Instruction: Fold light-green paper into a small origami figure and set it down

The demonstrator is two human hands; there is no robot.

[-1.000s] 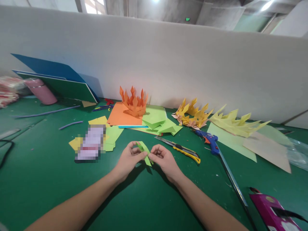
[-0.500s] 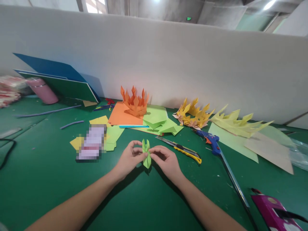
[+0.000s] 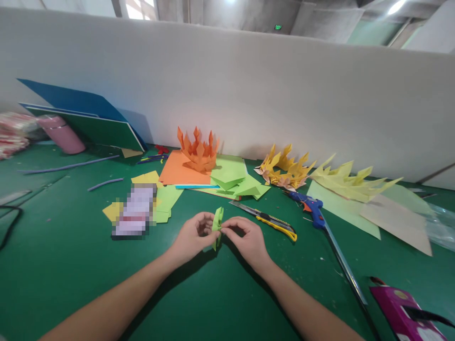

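Note:
A small folded piece of light green paper [image 3: 217, 226] is held above the green table, turned nearly edge-on to me. My left hand [image 3: 196, 233] pinches it from the left between thumb and fingers. From the right, my right hand [image 3: 246, 237] has thumb and forefinger closed on its middle edge. Just beyond the right hand lies a yellow utility knife [image 3: 272, 223] with its blade out. Behind the hands are light green paper sheets [image 3: 254, 185] and an orange paper crown [image 3: 200, 154] on orange paper [image 3: 170, 171].
A blue glue gun [image 3: 311, 206] with a long clear stick lies to the right, near yellow [image 3: 287, 173] and pale green [image 3: 355, 182] paper crowns. At left are a blurred-out phone [image 3: 137, 208], purple strips [image 3: 71, 166] and a pink bottle [image 3: 64, 135]. A white partition [image 3: 227, 90] stands behind.
The folded green paper has been turned from facing me to nearly edge-on. Both hands stay in almost the same place, still gripping it.

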